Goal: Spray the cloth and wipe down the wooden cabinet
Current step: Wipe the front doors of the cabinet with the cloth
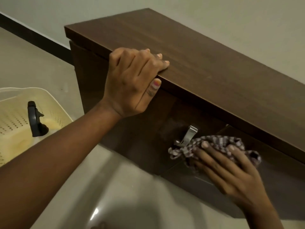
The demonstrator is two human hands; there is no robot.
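Cloth (219, 147), checked and crumpled, is pressed flat against the dark wooden cabinet (189, 52) front by the right hand (231, 169), fingers spread, just beside a metal handle (189, 134). The left hand (133, 81) clamps the cabinet's top front edge, fingers on top and thumb beneath. A spray bottle (35, 119) stands in a cream basket (54, 103) on the floor at left.

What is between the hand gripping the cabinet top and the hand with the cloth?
In the head view, only dark cabinet front and the metal handle lie between left hand and right hand.
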